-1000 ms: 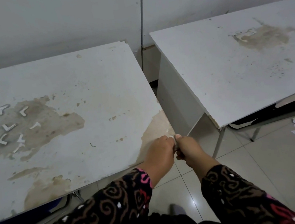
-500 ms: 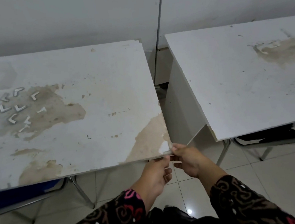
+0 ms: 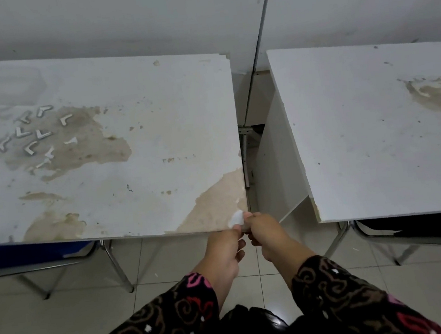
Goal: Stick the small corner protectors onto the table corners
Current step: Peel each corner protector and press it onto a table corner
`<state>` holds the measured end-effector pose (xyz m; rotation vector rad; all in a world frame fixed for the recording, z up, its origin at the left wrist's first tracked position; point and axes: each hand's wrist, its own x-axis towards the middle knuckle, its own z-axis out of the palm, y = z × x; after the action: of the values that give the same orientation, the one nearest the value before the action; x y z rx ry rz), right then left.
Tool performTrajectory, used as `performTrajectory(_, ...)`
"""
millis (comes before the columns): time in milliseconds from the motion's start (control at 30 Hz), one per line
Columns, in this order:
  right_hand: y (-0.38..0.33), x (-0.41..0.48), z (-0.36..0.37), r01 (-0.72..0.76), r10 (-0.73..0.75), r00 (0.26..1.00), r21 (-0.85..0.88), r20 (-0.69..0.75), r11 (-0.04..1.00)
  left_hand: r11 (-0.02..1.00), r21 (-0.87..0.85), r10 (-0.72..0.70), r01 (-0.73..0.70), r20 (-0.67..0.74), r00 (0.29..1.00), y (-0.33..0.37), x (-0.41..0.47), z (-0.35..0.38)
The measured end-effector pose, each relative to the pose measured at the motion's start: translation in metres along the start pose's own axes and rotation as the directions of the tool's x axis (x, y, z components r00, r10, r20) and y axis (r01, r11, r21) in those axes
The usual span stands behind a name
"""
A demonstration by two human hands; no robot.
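Pinching the white corner protector (image 3: 236,218) onto the near right corner of the stained table (image 3: 132,176), curling the left hand (image 3: 225,251) in from the front edge and the right hand (image 3: 265,233) from the side. Lying just ahead of both thumbs, slightly nearer the right.

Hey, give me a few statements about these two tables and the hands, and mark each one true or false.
1. The left hand and right hand are both at the near right corner of the left table. True.
2. A white corner protector sits at that corner. True.
3. The spare protectors lie on the right table. False: they lie on the left table, far from the hands.
4. The two tables touch. False: a gap separates them.
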<state>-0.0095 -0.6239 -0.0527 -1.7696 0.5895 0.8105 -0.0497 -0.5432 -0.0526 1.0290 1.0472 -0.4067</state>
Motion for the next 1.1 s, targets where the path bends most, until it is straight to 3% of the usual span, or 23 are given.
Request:
performTrajectory(133, -0.004, -0.004, -0.016, -0.098, 0.082, 0.991, 0.151, 0.107, 0.984, 1.0, 0.027, 0.014, -0.014, -0.01, 1.0, -0.001, 0.001, -0.003)
performTrajectory(333, -0.007, -0.002, 0.0, -0.061, 0.061, 0.998, -0.035, 0.001, 0.998, 0.999, 0.042, 0.013, -0.013, -0.018, 1.0, -0.001, 0.0, -0.003)
performTrajectory(567, 0.004, -0.013, -0.007, 0.026, -0.03, 0.997, 0.066, 0.066, 0.997, 0.999, -0.049, -0.015, 0.017, 0.038, 0.999, -0.004, 0.003, -0.008)
performTrajectory(1100, 0.007, -0.015, 0.002, 0.147, -0.139, 0.987, -0.114, 0.074, 0.983, 0.996, -0.047, -0.079, 0.081, 0.058, 0.995, 0.003, 0.001, -0.016)
